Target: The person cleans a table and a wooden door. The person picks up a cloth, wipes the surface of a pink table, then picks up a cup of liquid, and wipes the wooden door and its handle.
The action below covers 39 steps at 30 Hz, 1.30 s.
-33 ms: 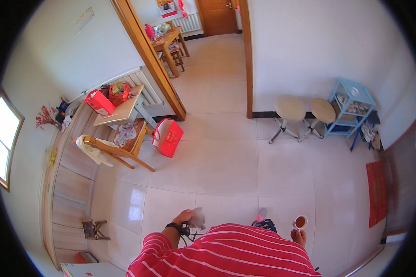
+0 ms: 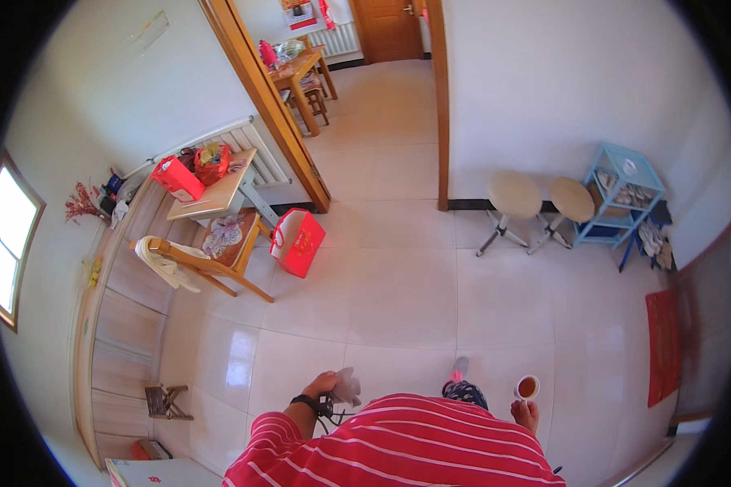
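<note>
Two hands low in the frame, above a red-and-white striped shirt. Left hand [image 2: 323,384], wearing a dark wrist strap, clenched around a crumpled grey cloth [image 2: 348,386]; cloth bunched just right of the knuckles, no clear long axis. Right hand [image 2: 526,412] grasping a small white cup [image 2: 527,387] of reddish-brown liquid, held upright, rim level, directly above the fingers. Cup and cloth well apart, one at each side of the body; a slippered foot [image 2: 460,375] between them on the white tiled floor [image 2: 398,300]. Ahead and to the left, a red gift bag [image 2: 299,241] on the floor beside a wooden chair [image 2: 211,256], against a small worktop [image 2: 219,195] carrying a red box; left hand the nearer to these. Ahead to the right, two round stools [image 2: 513,195] and a blue rack [image 2: 625,191] by the wall, nearer the cup hand.
</note>
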Tool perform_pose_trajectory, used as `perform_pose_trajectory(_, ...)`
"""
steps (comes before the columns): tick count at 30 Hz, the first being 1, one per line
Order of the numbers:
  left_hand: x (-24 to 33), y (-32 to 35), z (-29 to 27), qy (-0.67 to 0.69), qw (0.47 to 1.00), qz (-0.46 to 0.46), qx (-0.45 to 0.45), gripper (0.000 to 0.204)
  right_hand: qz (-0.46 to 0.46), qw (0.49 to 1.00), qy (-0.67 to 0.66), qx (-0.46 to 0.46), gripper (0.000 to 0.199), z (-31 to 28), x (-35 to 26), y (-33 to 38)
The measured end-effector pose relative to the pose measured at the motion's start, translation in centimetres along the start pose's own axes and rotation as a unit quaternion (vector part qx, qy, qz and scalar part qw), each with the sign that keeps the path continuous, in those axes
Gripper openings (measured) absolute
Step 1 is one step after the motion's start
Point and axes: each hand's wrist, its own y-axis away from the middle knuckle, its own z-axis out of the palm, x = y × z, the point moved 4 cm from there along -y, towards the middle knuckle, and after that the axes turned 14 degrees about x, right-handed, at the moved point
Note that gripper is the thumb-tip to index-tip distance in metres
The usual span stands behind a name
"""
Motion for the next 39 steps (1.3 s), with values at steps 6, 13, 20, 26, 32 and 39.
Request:
perform_pose_trajectory(6,2.6,-1.2,-1.8,0.009,0.997,-0.077,0.021,0.037,-0.006,0.987,0.088,-0.135,0.013,14.4,-6.4,-10.8)
perform_pose_trajectory(13,1.9,-2.3,-3.9,0.023,0.978,-0.202,0.043,0.033,-0.019,0.953,0.177,-0.246,0.013,34.7,-11.1,-19.0)
perform_pose_trajectory(20,0.5,-11.7,-6.3,0.026,0.966,-0.256,0.027,0.03,-0.01,0.923,0.211,-0.321,0.013,55.6,-12.1,-24.6)
perform_pose_trajectory(26,3.6,-25.4,-14.8,-0.007,0.978,-0.202,0.041,0.027,0.001,0.922,0.193,-0.335,0.014,71.5,-11.4,-29.8)
perform_pose_trajectory(32,14.7,-39.8,-31.1,0.171,0.971,-0.114,0.124,0.021,-0.031,0.915,0.205,-0.346,0.014,88.8,-13.1,-33.6)
perform_pose_trajectory(39,22.2,-55.8,-41.6,0.191,0.966,-0.09,0.149,0.028,-0.075,0.893,0.248,-0.369,0.012,107.9,-14.5,-43.0)
